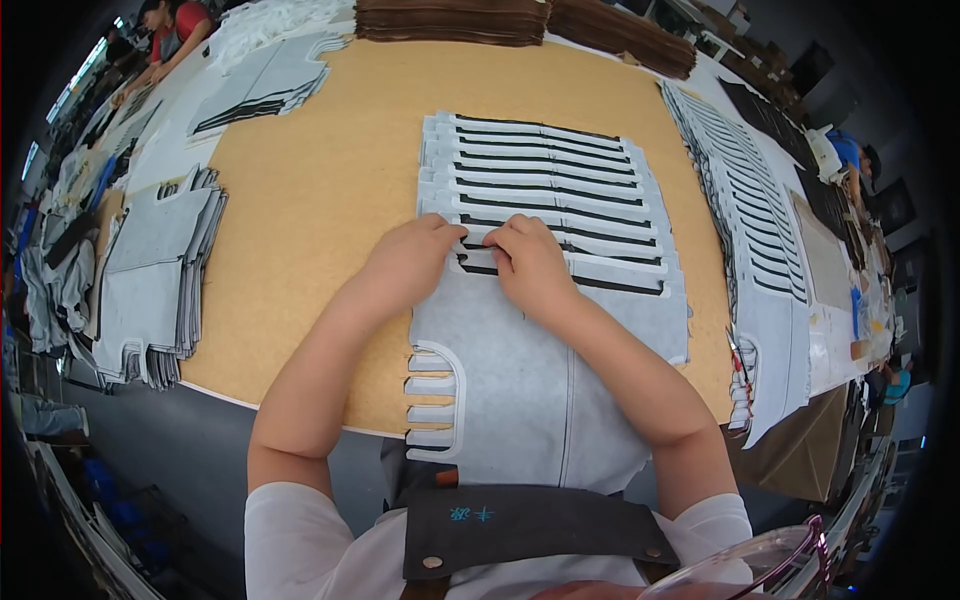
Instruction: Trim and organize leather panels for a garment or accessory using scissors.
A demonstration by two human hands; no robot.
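Observation:
A staggered stack of grey fabric panels (515,340) lies in front of me, each upper edge lined with a black strip (555,188). The lowest panel hangs over the table's near edge toward my apron. My left hand (415,258) is closed, thumb and fingers pinching the panel edge near the left end of a black strip. Just to its right, my right hand (533,268) is also closed, with its fingertips on the same edge. A small gap separates the two hands. The exact fold under the fingertips is partly hidden.
Grey panel stacks lie on the tan tabletop (300,220) at left (150,280) and far left (265,80). Another staggered row (745,200) runs along the right, with red-handled scissors (739,362) near it. Brown stacks (450,20) stand at the back. Other people work farther off.

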